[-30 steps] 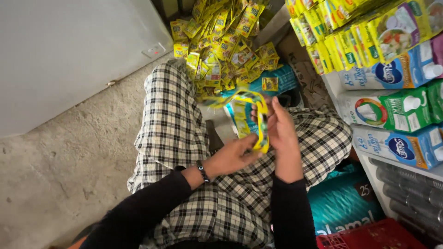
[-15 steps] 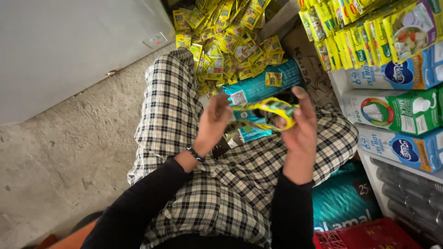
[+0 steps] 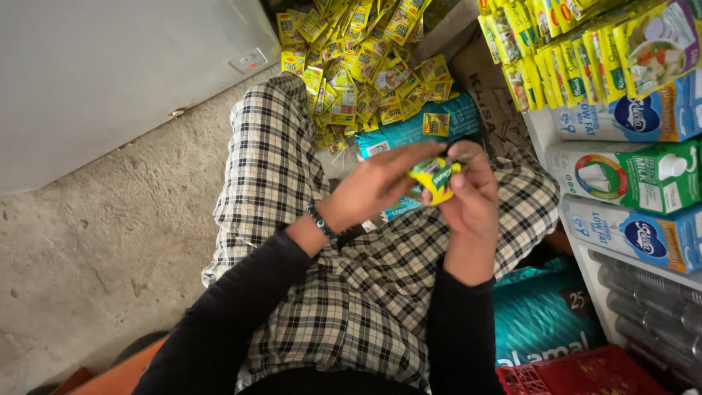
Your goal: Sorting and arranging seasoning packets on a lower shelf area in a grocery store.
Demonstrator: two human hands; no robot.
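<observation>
While the folded yellow-green sachet strip is half hidden by fingers, its length cannot be made out. It sits above the checked lap, pinched between both hands: the left hand reaches across with fingers pressed on it, the right hand curls round it from below. Beyond the knees lies a loose heap of yellow sachets on the floor; milk cartons stack at right, cut off.
</observation>
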